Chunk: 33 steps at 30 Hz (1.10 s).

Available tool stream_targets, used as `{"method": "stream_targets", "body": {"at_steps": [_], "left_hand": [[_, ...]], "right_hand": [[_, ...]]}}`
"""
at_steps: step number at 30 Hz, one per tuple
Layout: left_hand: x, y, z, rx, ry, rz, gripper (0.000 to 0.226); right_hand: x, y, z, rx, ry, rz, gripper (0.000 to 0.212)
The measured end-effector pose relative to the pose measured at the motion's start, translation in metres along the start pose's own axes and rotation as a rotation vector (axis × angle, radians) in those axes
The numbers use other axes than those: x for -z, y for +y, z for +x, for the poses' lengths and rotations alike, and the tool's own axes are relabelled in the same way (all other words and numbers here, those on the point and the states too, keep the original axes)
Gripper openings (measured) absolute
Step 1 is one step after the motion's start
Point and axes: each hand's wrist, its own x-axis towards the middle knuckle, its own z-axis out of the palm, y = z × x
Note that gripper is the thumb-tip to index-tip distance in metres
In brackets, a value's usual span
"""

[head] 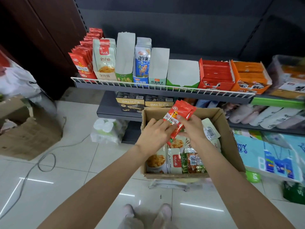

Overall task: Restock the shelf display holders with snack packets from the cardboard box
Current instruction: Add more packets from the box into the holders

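Hands (pixel 155 131) over box (pixel 229 146), red packets (pixel 179 119) held up.
Right hand (pixel 192 128) pinching a small bunch of red packets, thumb on front, fingers behind, above the open box. Left hand touching the low end of the bunch, fingers mostly straight, not wrapped round it. More packets (pixel 173 160) lying in the box, white, green and red. Box resting below the shelf (pixel 161 90). Up on the shelf, holders (pixel 157 66) in a row: red one at far left full, three white ones bare inside.
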Motion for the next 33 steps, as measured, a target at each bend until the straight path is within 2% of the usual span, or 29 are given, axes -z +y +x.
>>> {"method": "stream_targets", "body": {"at_steps": [2, 4, 6, 8, 10, 12, 15, 18, 22, 26, 29, 33], "left_hand": [[0.011, -0.009, 0.001, 0.146, 0.006, -0.150, 0.033], [0.022, -0.025, 0.001, 0.412, 0.001, -0.349, 0.037], [0.032, -0.049, 0.000, 0.710, -0.065, -0.653, 0.047], [0.042, -0.077, -0.003, 0.850, -0.106, -0.884, 0.057], [0.052, -0.108, -0.010, 0.855, -0.144, -0.984, 0.053], [0.060, -0.141, -0.020, 0.828, -0.184, -1.066, 0.036], [0.071, -0.196, -0.035, 0.794, -0.180, -1.040, 0.019], [0.078, -0.250, -0.048, 0.799, -0.107, -0.973, 0.024], [0.084, -0.311, -0.062, 0.785, -0.050, -0.937, 0.022], [0.082, -0.359, -0.073, 0.749, -0.115, -0.963, 0.034], [0.074, -0.396, -0.071, 0.727, -0.241, -0.905, 0.043], [0.062, -0.432, -0.054, 0.691, -0.246, -0.722, 0.031]], "right_hand": [[-0.010, -0.008, -0.001, 0.019, -0.001, -0.004, 0.008], [-0.024, -0.017, -0.003, 0.035, -0.018, -0.024, 0.008], [-0.041, -0.025, -0.002, 0.067, -0.052, -0.064, 0.013], [-0.065, -0.034, -0.002, 0.100, -0.106, -0.097, 0.012], [-0.094, -0.042, 0.000, 0.119, -0.160, -0.103, 0.013], [-0.129, -0.050, 0.003, 0.127, -0.206, -0.102, 0.019], [-0.185, -0.062, 0.009, 0.150, -0.241, -0.094, 0.026], [-0.241, -0.072, 0.015, 0.190, -0.269, -0.065, 0.032], [-0.302, -0.084, 0.028, 0.246, -0.259, -0.145, 0.039], [-0.344, -0.090, 0.043, 0.293, -0.214, -0.217, 0.034], [-0.368, -0.098, 0.059, 0.363, -0.171, -0.254, 0.035], [-0.393, -0.104, 0.087, 0.411, -0.152, -0.277, 0.041]]}}
